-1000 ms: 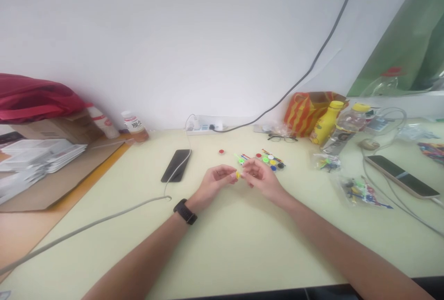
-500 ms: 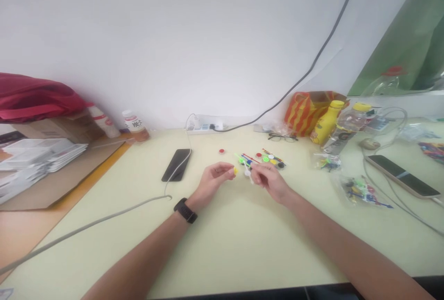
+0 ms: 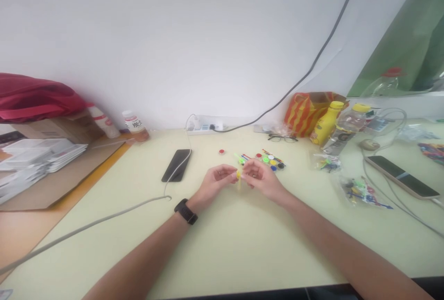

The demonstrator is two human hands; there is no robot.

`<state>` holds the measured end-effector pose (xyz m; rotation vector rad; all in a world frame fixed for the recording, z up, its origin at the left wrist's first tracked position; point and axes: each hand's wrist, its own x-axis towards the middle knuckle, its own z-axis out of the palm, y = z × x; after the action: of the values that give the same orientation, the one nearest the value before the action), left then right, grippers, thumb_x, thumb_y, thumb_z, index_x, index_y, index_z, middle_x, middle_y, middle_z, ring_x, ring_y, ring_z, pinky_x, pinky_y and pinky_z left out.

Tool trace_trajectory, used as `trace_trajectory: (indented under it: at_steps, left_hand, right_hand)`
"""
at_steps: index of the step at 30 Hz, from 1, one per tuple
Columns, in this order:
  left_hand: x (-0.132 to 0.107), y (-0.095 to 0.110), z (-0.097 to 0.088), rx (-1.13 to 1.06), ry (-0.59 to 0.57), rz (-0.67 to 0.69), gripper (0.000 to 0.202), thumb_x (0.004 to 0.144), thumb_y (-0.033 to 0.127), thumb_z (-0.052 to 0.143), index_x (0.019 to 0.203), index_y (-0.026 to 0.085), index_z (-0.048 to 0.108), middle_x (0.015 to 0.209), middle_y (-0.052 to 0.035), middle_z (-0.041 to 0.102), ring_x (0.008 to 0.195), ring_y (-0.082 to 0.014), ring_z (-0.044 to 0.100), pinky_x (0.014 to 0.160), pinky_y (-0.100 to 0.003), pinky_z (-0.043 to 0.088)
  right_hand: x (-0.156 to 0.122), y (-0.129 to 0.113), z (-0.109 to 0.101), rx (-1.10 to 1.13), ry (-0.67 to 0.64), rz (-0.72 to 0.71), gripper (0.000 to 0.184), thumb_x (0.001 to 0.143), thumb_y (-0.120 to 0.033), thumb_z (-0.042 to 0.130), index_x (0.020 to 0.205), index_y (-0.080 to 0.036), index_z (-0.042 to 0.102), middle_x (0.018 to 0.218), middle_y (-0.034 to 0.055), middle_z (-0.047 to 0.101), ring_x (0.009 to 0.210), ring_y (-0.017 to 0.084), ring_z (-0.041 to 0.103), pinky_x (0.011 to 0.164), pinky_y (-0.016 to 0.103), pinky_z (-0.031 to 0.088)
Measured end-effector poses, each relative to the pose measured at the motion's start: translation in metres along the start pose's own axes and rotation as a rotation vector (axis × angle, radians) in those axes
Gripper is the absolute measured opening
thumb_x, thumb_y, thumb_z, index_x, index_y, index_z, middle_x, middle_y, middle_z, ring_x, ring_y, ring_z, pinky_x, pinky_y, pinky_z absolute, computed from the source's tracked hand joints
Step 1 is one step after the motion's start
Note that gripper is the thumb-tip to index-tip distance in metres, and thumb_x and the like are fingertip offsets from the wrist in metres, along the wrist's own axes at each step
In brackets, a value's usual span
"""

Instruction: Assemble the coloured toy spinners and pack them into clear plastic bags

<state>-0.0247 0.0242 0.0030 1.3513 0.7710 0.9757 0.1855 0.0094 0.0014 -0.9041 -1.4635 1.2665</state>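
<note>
In the head view my left hand [image 3: 218, 180] pinches a small yellow round plastic piece [image 3: 238, 174] between thumb and fingers. Facing it, my right hand [image 3: 262, 178] has its fingertips closed at the same spot. A thin pale yellow strip [image 3: 239, 186] hangs just below the meeting fingertips; its upper end is covered by them. Behind my right hand lies a group of small coloured discs, among them a green disc [image 3: 265, 159] and a blue disc [image 3: 273, 168], with thin coloured arrow-like strips. A red disc [image 3: 221, 151] lies apart on the table.
A black phone [image 3: 176, 165] with a cable lies left of my hands. Bags of coloured parts [image 3: 364, 192], another phone [image 3: 402, 176], bottles and a striped bag [image 3: 301, 112] are on the right. Glasses [image 3: 282, 138] and a power strip [image 3: 204, 127] lie near the wall.
My right hand has moved left to meet my left hand at the yellow piece. The white strip seen by the right fingers no longer shows; a pale yellow strip now hangs below them.
</note>
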Motion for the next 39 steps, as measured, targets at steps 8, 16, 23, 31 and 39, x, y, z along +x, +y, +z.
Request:
trace_trajectory:
  at_steps: [8, 16, 23, 31, 39]
  left_hand:
    - [-0.001, 0.000, -0.001, 0.007, -0.025, -0.003, 0.029, 0.084, 0.035, 0.080, 0.106, 0.017, 0.074, 0.104, -0.0094, 0.075, 0.094, -0.0205, 0.069, 0.089, -0.035, 0.054]
    - [0.001, -0.001, -0.002, -0.011, 0.020, -0.025, 0.029, 0.082, 0.036, 0.082, 0.102, 0.016, 0.075, 0.097, -0.0086, 0.076, 0.087, -0.0192, 0.070, 0.085, -0.033, 0.054]
    - [0.000, 0.003, -0.001, -0.027, 0.042, -0.030, 0.028, 0.082, 0.035, 0.082, 0.101, 0.016, 0.075, 0.093, -0.0084, 0.075, 0.085, -0.0191, 0.069, 0.084, -0.032, 0.054]
    - [0.001, 0.003, -0.001, -0.039, 0.039, -0.028, 0.028, 0.082, 0.035, 0.082, 0.101, 0.016, 0.076, 0.094, -0.0088, 0.075, 0.085, -0.0193, 0.068, 0.084, -0.032, 0.053]
    - [0.000, 0.003, -0.001, -0.025, 0.052, -0.025, 0.028, 0.083, 0.035, 0.081, 0.102, 0.015, 0.075, 0.090, -0.0075, 0.074, 0.083, -0.0178, 0.067, 0.084, -0.033, 0.053]
  right_hand:
    - [-0.001, 0.000, 0.001, -0.082, 0.004, -0.047, 0.030, 0.090, -0.042, 0.069, 0.110, -0.024, 0.059, 0.087, 0.0013, 0.066, 0.067, 0.015, 0.058, 0.059, 0.029, 0.048]
    - [-0.005, -0.006, -0.002, -0.327, 0.053, -0.168, 0.026, 0.098, -0.047, 0.056, 0.105, -0.023, 0.066, 0.077, 0.0004, 0.058, 0.059, 0.014, 0.049, 0.057, 0.029, 0.041]
    - [-0.004, -0.008, -0.006, -0.316, -0.014, -0.160, 0.026, 0.097, -0.047, 0.057, 0.099, -0.022, 0.064, 0.067, -0.0032, 0.047, 0.056, 0.013, 0.041, 0.053, 0.028, 0.033]
    - [-0.009, -0.005, -0.001, -0.274, 0.036, -0.156, 0.054, 0.094, -0.043, 0.062, 0.145, -0.030, 0.045, 0.087, -0.0007, 0.057, 0.059, 0.014, 0.045, 0.056, 0.028, 0.037]
    - [-0.002, -0.007, -0.007, -0.283, -0.010, -0.132, 0.051, 0.097, -0.054, 0.057, 0.060, -0.022, 0.041, 0.058, -0.0026, 0.038, 0.054, 0.013, 0.035, 0.054, 0.030, 0.028]
